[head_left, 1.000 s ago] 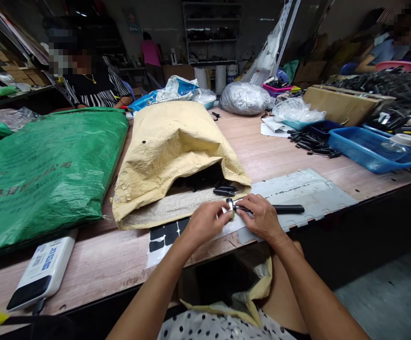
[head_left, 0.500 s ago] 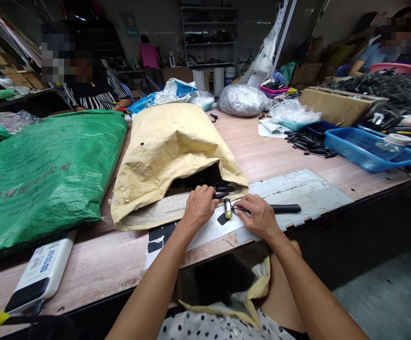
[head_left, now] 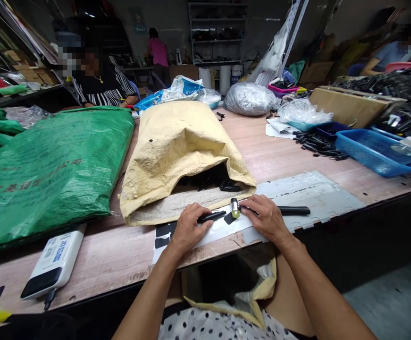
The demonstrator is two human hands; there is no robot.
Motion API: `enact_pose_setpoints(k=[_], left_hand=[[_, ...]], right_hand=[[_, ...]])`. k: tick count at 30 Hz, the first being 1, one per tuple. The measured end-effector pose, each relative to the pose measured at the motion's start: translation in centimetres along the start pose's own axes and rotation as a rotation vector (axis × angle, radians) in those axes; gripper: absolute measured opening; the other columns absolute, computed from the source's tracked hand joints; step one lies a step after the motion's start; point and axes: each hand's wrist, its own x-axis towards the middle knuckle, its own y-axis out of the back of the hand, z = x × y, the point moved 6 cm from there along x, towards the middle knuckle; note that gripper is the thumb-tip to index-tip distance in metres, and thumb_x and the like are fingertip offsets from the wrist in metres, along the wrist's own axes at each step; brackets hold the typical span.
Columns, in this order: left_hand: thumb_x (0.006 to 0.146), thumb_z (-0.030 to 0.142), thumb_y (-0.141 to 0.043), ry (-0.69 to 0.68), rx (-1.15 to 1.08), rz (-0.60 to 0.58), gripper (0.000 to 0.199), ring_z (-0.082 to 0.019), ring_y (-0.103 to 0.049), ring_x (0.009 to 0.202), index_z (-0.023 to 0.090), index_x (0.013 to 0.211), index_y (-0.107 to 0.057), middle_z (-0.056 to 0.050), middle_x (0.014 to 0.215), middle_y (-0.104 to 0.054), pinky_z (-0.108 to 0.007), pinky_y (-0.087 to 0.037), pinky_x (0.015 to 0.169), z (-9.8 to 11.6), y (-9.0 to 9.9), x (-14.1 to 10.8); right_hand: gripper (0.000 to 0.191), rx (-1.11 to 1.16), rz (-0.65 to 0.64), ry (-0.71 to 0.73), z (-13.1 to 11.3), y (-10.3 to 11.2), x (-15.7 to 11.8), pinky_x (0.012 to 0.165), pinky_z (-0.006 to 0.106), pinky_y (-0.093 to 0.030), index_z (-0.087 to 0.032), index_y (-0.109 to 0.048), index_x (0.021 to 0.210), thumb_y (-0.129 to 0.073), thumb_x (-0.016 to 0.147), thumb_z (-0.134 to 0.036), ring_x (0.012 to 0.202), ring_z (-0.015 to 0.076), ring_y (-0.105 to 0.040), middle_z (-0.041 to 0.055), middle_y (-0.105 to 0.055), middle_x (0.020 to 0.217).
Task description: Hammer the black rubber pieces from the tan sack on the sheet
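Note:
My left hand [head_left: 191, 227] grips a slim black piece [head_left: 215, 216] just in front of the yellow sack's mouth. Around the handle of a small hammer [head_left: 295, 210], my right hand [head_left: 267, 218] is closed. The hammer's metal head with its yellow-green face [head_left: 235, 208] stands beside a black patch [head_left: 230, 217] on a white sheet [head_left: 210, 236]. More black pieces [head_left: 230, 187] lie in the opening of the yellow sack [head_left: 187, 127]. Under the hammer handle is a grey plate [head_left: 307, 189].
A green sack [head_left: 49, 170] and a white power bank [head_left: 54, 264] are at the left. Blue tray [head_left: 371, 153], black pieces [head_left: 320, 147] and a cardboard box [head_left: 347, 106] stand at the right. A person in stripes [head_left: 102, 87] sits across the table.
My left hand has drawn back from the sack's opening, toward me and left, with a black piece in it. My right hand keeps the hammer. The whole view has shifted slightly.

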Motion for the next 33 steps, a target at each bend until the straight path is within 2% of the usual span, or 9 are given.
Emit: enact_pose_setpoints(k=[4, 8, 13, 17, 23, 27, 30, 33], left_hand=[[0.079, 0.016, -0.072, 0.032, -0.066, 0.019, 0.018, -0.02, -0.057, 0.089, 0.02, 0.097, -0.073, -0.003, 0.088, -0.065, -0.033, -0.043, 0.082, -0.1, 0.3, 0.2], [0.076, 0.012, -0.072, 0.077, -0.11, 0.018, 0.017, -0.02, -0.057, 0.089, 0.021, 0.091, -0.073, -0.001, 0.088, -0.065, -0.031, -0.043, 0.081, -0.3, 0.2, 0.3], [0.072, 0.007, -0.073, 0.126, -0.152, 0.028, 0.022, -0.019, -0.057, 0.089, 0.021, 0.089, -0.073, 0.0, 0.087, -0.063, -0.031, -0.043, 0.081, -0.7, 0.0, 0.3], [0.071, 0.007, -0.074, 0.121, -0.132, 0.045, 0.014, -0.018, -0.055, 0.084, 0.019, 0.078, -0.07, 0.001, 0.081, -0.06, -0.029, -0.041, 0.077, -0.7, 0.0, 0.4], [0.071, 0.008, -0.074, 0.112, -0.127, 0.046, 0.012, -0.017, -0.054, 0.081, 0.019, 0.076, -0.071, 0.001, 0.078, -0.059, -0.029, -0.04, 0.074, -0.8, -0.1, 0.4], [0.07, 0.007, -0.073, 0.119, -0.138, 0.052, 0.022, -0.018, -0.057, 0.085, 0.021, 0.087, -0.075, 0.0, 0.083, -0.063, -0.03, -0.043, 0.078, -0.7, -0.1, 0.4], [0.069, 0.006, -0.072, 0.123, -0.128, 0.055, 0.023, -0.019, -0.058, 0.086, 0.021, 0.087, -0.075, 0.0, 0.084, -0.065, -0.031, -0.044, 0.081, -0.7, -0.1, 0.3], [0.07, 0.008, -0.072, 0.124, -0.107, 0.059, 0.021, -0.019, -0.058, 0.086, 0.02, 0.088, -0.075, -0.001, 0.084, -0.064, -0.031, -0.044, 0.08, -0.8, -0.1, 0.3]], right_hand=[[0.023, 0.011, 0.046, 0.036, -1.2, 1.2, 0.4, 0.084, 0.034, -0.048, -0.024, -0.07, 0.114, -0.055, 0.097, -0.024, 0.091, 0.0195, -0.06, 0.0044, -0.067, 0.095], [0.027, 0.109, 0.078, 0.075, -3.8, 2.1, 1.0, 0.085, 0.032, -0.051, -0.024, -0.066, 0.122, -0.054, 0.098, -0.022, 0.096, 0.0194, -0.062, 0.0054, -0.068, 0.101], [0.026, 0.177, 0.037, 0.106, -7.2, 1.4, 1.6, 0.085, 0.03, -0.052, -0.023, -0.065, 0.121, -0.053, 0.098, -0.02, 0.094, 0.0181, -0.064, 0.0051, -0.068, 0.099], [0.027, 0.165, 0.053, 0.119, -8.8, 0.8, 1.7, 0.085, 0.03, -0.051, -0.023, -0.067, 0.121, -0.054, 0.097, -0.018, 0.093, 0.0179, -0.064, 0.0051, -0.069, 0.098], [0.029, 0.13, 0.011, 0.104, -8.9, -0.4, 1.6, 0.082, 0.03, -0.05, -0.025, -0.068, 0.12, -0.053, 0.097, -0.016, 0.09, 0.0176, -0.063, 0.0041, -0.069, 0.094], [0.025, 0.135, 0.073, 0.038, -7.8, 0.4, 1.6, 0.084, 0.03, -0.051, -0.023, -0.069, 0.118, -0.054, 0.098, -0.02, 0.092, 0.0176, -0.064, 0.0051, -0.07, 0.097], [0.026, 0.155, 0.126, 0.028, -7.4, 1.0, 1.3, 0.083, 0.03, -0.051, -0.022, -0.068, 0.119, -0.054, 0.098, -0.021, 0.093, 0.0177, -0.064, 0.0059, -0.07, 0.099], [0.026, 0.133, 0.077, 0.039, -7.3, 0.5, 1.0, 0.081, 0.03, -0.051, -0.023, -0.069, 0.119, -0.054, 0.098, -0.021, 0.09, 0.0177, -0.064, 0.0049, -0.07, 0.095]])
